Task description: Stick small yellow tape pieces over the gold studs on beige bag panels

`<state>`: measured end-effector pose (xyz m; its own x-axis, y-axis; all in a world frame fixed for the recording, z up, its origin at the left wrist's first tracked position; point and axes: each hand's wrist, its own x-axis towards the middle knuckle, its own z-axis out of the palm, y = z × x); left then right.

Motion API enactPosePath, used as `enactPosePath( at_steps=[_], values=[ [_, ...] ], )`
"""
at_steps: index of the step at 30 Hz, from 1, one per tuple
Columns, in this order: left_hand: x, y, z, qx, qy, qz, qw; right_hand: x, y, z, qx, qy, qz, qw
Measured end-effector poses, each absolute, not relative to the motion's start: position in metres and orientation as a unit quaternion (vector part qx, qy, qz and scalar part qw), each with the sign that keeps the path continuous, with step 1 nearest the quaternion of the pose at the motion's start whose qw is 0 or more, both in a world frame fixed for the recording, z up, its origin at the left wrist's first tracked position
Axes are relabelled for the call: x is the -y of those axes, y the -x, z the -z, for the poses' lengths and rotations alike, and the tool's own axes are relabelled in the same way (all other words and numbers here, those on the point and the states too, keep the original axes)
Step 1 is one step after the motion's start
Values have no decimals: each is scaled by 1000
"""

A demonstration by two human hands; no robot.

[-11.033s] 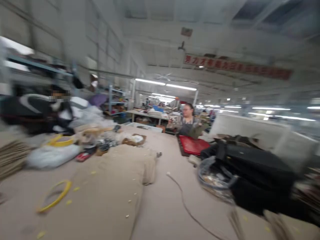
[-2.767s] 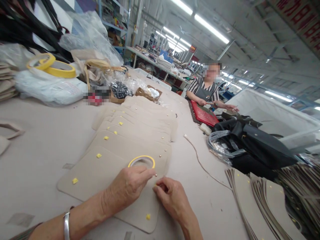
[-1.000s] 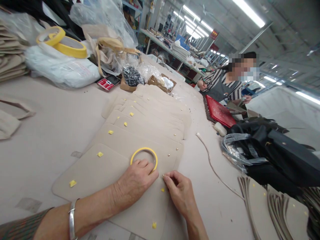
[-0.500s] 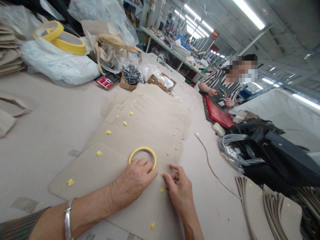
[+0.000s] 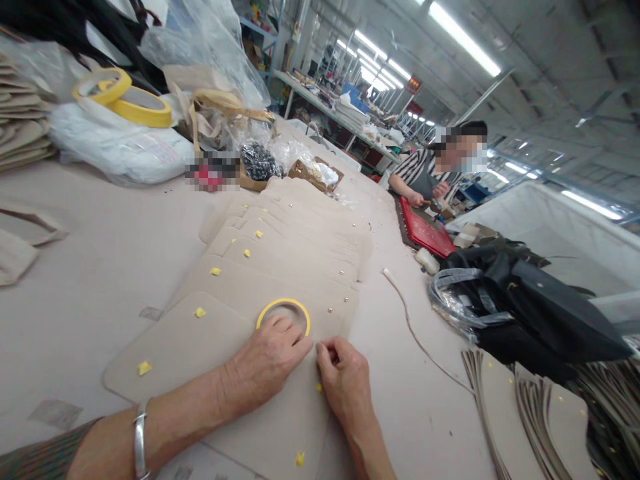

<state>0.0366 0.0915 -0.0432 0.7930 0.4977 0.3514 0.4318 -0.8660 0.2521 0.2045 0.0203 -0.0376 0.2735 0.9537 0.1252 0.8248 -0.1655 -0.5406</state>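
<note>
Beige panels (image 5: 260,413) lie overlapped in a staggered row on the table, with small yellow tape pieces (image 5: 145,368) stuck on them and small metal studs (image 5: 330,310) near the right edges. My left hand (image 5: 277,353) has its fingers curled over the near rim of a yellow tape roll (image 5: 284,302) resting on the panels. Just right of it, my right hand (image 5: 347,377) is closed in a pinch, thumb against index finger, above the nearest panel's right side. Whatever sits between those fingertips is hidden. One tape bit (image 5: 319,387) shows beside my right thumb.
More yellow tape rolls (image 5: 143,113) sit on a white plastic bag (image 5: 125,150) at the back left. A cord (image 5: 407,313) lies on the right, near black bags (image 5: 540,307) and stacked beige pieces (image 5: 535,413). Across the table a person (image 5: 425,173) works at a red board (image 5: 425,230).
My right hand has drawn its fingers together into a tighter pinch and shifted slightly left. The tape bit at its fingertips no longer shows. My left hand stays on the tape roll.
</note>
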Motion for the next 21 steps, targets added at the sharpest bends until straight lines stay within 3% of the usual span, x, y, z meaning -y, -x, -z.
enactPosePath(
  at_steps=[5, 8, 12, 21],
  values=[
    [-91, -30, 34, -226, -923, -269, 156, -13, -211, 21, 611, 733, -190, 233],
    [-87, -27, 32, -200, -908, -318, 187, -5, -210, 13, 608, 696, -202, 324],
    [-79, -28, 33, -196, -899, -340, 192, 1, -202, 6, 641, 611, -164, 436],
    [-71, -32, 24, -172, -905, -336, 195, 3, -193, 12, 724, 550, -25, 417]
  ],
)
